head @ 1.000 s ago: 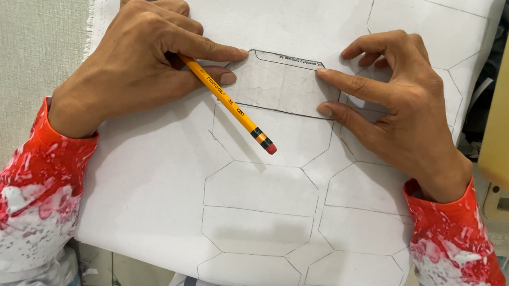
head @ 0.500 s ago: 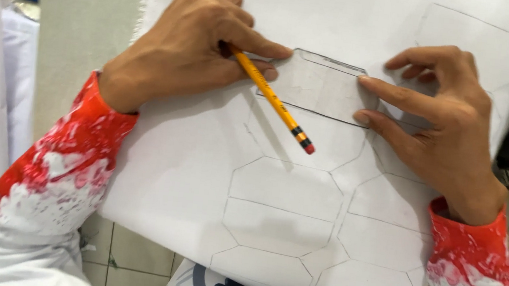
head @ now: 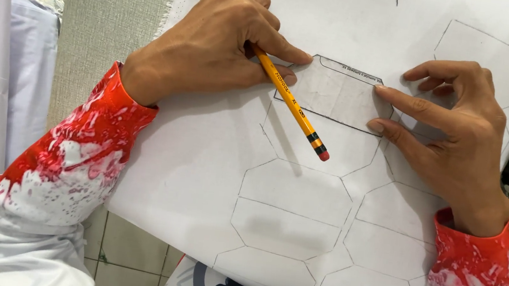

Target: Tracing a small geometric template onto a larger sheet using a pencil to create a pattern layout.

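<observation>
white fabric (head: pixel 200 175): yellow pencil (head: pixel 290 102) in left hand (head: pixel 214 44), clear template (head: pixel 335 95) under right hand (head: pixel 457 133).

The pencil (head: pixel 290 106) gripped in the left hand (head: pixel 215 38) is yellow, with a black band and a red eraser at its free end. Under both hands, the white sheet (head: pixel 200 175) carries thin dark outlines of joined hexagon-like shapes. The clear template (head: pixel 335 95) at the right hand's (head: pixel 457 133) fingertips is dark-edged. Both sleeves (head: pixel 63 167) are red, splattering into white.
</observation>
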